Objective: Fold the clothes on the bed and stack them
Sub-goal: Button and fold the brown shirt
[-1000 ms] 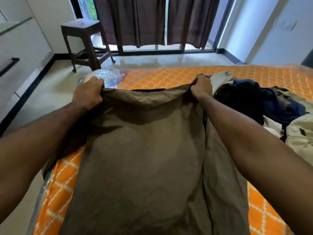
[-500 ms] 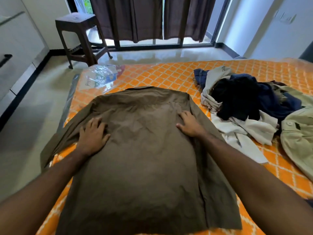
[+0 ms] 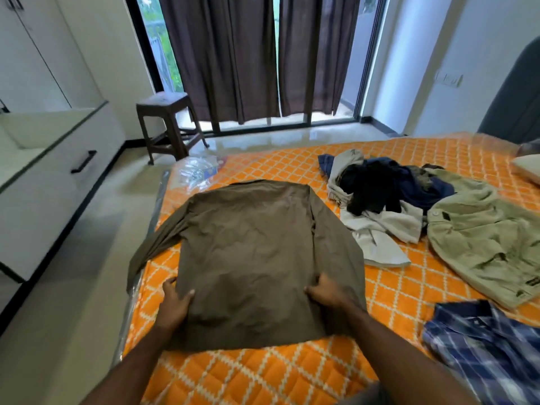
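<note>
With the brown shirt (image 3: 257, 258) flat, back up, on the bed (image 3: 292, 375) | my left hand (image 3: 175, 302) and right hand (image 3: 327, 293) pinch its side edges; fingers curled on cloth | step: smoothing | next: fold sleeves inward

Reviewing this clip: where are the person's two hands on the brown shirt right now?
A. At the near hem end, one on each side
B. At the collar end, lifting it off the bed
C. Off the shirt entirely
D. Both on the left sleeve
A: the left hand and right hand sit at the near corners of the brown shirt, which lies flat on the bed.
</note>
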